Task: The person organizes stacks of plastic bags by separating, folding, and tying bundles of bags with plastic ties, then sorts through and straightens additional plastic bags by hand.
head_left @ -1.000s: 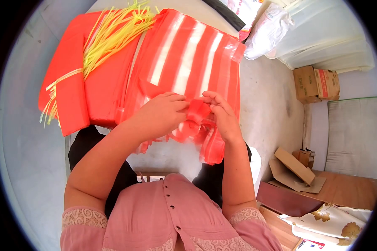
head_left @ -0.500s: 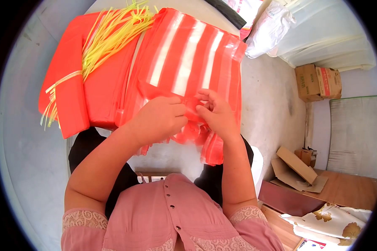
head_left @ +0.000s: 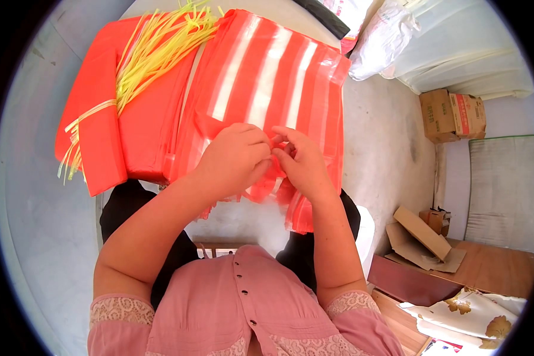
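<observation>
Centrally, one stack of striped plastic bags (head_left: pixel 267 77), on the table (head_left: pixel 273 9); left hand (head_left: pixel 236 155) and right hand (head_left: pixel 302 161) close together at its near end, fingers bent, whether gripping cannot tell. Alongside: red stack (head_left: pixel 151 124), yellow strips (head_left: pixel 154 53) atop.

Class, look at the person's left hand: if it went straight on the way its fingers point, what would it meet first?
Most likely the right hand, just ahead of the left hand. Depth is unclear, though, so it might brush the striped plastic bags first.
</observation>
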Tool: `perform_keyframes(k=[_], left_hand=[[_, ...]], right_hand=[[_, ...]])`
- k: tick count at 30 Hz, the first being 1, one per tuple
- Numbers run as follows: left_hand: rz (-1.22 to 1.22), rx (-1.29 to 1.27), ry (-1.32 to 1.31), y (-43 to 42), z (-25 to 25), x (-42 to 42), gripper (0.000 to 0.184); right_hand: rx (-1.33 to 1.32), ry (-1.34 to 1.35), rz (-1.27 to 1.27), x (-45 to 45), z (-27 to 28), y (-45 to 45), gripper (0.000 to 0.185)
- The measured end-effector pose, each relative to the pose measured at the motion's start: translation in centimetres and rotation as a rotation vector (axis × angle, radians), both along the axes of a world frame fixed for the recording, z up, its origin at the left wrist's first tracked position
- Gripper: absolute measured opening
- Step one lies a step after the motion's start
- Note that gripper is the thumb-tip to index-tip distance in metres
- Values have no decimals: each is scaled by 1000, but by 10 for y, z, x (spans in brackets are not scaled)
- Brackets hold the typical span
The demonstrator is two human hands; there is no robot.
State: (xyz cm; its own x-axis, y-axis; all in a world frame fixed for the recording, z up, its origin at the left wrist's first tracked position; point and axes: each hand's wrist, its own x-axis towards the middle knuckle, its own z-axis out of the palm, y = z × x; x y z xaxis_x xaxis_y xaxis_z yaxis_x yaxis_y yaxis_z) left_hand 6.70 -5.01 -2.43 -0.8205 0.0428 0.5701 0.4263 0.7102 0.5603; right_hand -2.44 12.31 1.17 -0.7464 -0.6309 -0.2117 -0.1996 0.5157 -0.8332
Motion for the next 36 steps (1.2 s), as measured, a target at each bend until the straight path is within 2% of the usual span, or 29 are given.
perform_keyframes(k=[5,8,11,14,16,19,25,29,32,36], left_hand=[[110,57,-217,4,1,-1,11],[145,46,-237,5,0,-6,14],[169,58,-261,6,-1,-8,15],[223,47,-335,8,2,-10,12],[281,1,-388,11,1,-12,9],[169,-64,-294,2,-7,-6,7],[115,-206,-259,-14,-5,1,19],[49,-185,-265,-23,8,10,27],[30,-179,-238,-30,12,18,36],[38,-244,-220,-39,8,22,43]], right_hand=[[-93,-99,-52,-6,-12,4,33],[-171,49,-106,-5,-18,8,29],[-249,595,-28,4,-20,24,27],[-180,702,279,9,-27,37,31],[-107,700,302,15,-23,34,31],[-51,650,303,14,-24,31,33],[4,710,376,6,-19,33,40],[105,746,390,5,-17,30,44],[89,651,321,6,-18,29,47],[125,838,386,4,-25,30,44]])
